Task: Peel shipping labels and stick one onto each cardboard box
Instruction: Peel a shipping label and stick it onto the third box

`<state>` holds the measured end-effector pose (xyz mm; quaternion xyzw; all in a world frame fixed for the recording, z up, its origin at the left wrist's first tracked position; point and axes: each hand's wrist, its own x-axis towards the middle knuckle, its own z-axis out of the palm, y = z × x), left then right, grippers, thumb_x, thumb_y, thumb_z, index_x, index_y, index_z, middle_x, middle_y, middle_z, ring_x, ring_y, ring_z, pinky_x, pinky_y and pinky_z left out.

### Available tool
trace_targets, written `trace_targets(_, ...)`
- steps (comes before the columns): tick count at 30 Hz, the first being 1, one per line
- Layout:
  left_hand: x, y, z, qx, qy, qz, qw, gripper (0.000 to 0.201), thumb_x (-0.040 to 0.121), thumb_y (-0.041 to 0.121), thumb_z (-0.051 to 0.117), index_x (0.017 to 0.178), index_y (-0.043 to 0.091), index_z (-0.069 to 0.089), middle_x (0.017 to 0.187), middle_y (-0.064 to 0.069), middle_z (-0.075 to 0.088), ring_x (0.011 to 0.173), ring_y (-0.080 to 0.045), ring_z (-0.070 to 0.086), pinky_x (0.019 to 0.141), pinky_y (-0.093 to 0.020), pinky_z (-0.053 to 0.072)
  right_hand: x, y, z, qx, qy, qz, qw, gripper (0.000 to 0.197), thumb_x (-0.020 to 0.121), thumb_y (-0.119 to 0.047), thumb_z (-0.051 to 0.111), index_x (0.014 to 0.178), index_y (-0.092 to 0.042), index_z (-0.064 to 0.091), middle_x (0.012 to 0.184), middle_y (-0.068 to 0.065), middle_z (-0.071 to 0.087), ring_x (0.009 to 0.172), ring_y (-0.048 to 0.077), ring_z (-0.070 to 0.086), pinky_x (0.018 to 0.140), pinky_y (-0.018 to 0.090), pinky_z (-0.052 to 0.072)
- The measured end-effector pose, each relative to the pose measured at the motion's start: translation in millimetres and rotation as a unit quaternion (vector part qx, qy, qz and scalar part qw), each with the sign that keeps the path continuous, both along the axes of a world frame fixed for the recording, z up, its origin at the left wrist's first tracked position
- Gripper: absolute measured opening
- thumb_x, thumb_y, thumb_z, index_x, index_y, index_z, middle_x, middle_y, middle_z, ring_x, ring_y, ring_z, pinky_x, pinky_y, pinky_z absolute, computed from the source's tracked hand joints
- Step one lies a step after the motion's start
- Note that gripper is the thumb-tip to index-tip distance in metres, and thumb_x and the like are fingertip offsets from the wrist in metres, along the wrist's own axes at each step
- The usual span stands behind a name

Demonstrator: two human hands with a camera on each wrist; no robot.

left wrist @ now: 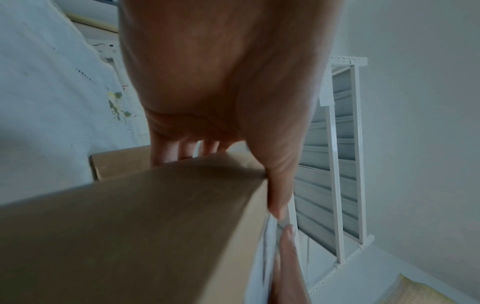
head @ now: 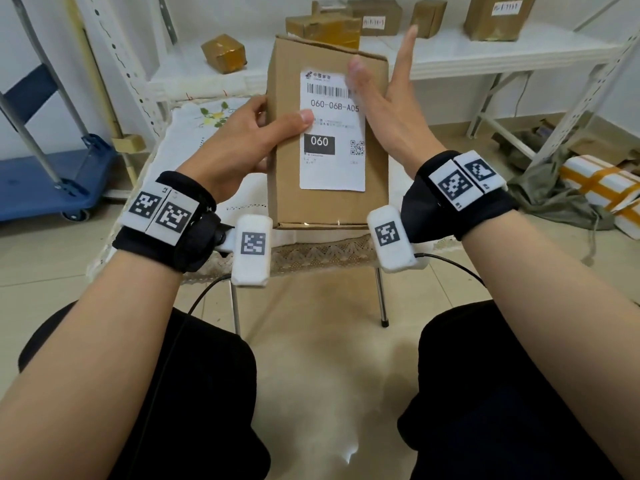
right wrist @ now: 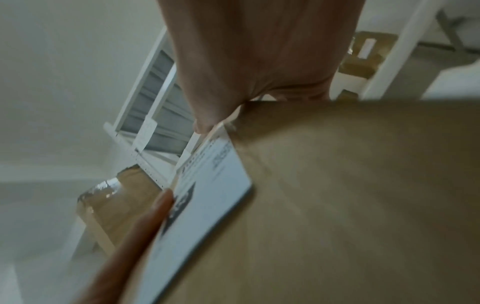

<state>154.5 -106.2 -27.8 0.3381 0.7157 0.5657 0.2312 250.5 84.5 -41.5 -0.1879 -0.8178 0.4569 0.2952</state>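
One box (head: 327, 202) stands upright over the table (head: 180, 140), label (head: 332, 168) stuck on front; left hand (head: 242, 140) grips its left edge, thumb on label, right hand (head: 388, 109) flat, fingers straight, against the right side

Both forearms bare. Each wrist carries a black strap (head: 180, 233) fitted with white blocks (head: 462, 183) bearing black square-code markers; thin black cables (head: 453, 265) trail below. Dark trousers (head: 194, 393) worn.

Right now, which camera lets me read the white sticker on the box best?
The head view: the shipping label faces it, print readable. The right wrist view shows it slanted and blurred; the left wrist view shows only its edge.
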Motion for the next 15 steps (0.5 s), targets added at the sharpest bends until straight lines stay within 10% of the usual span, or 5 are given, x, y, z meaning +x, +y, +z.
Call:
trace_targets(7,-8.1,6.0,-6.7,0.005,-0.067,-0.005,0.998,0.060,0.093,0.033,0.070,0.146,0.016,0.046,0.121,0.003,0.074,0.105,-0.012,0.074,0.076,-0.025,0.061,-4.8,6.4,-4.8,-0.170,-0.025,0.009,0.985,0.138,0.066,-0.073,0.074,0.163,-0.027,-0.013,0.142,-0.003,0.064,0.127,0.018,0.063,0.115,0.047,0.043)
trace_targets(10,-13.8,7.1,-3.8,-0.030,-0.025,0.005,0.999,0.083,0.092,0.041,0.070,0.158,0.017,0.026,0.130,0.003,0.068,0.111,-0.010,0.070,0.084,-0.023,0.057,2.5,6.5,-1.9,-0.193,-0.041,0.018,0.980,0.104,0.083,-0.061,0.072,0.161,-0.021,0.015,0.125,-0.008,0.073,0.107,0.011,0.073,0.098,0.040,0.057)
trace_targets(13,-20.7,5.9,2.8,-0.095,0.101,0.048,0.989,0.117,0.082,0.068,0.066,0.163,0.023,-0.004,0.167,0.001,0.024,0.148,-0.016,0.034,0.118,-0.039,0.033,10.1,0.0,1.1,-0.165,-0.043,0.020,0.985,0.054,0.098,-0.049,0.062,0.142,-0.028,0.040,0.114,-0.010,0.075,0.091,0.005,0.076,0.067,0.026,0.059)
trace_targets(15,-17.6,3.1,8.2,-0.124,0.178,0.036,0.976,0.120,0.078,0.077,0.060,0.162,0.027,-0.011,0.171,0.005,-0.007,0.157,-0.016,0.002,0.127,-0.046,0.011,10.8,-3.9,-0.4,-0.151,-0.054,0.020,0.987,0.053,0.098,-0.048,0.062,0.141,-0.027,0.040,0.116,-0.009,0.074,0.094,0.007,0.076,0.068,0.027,0.059)
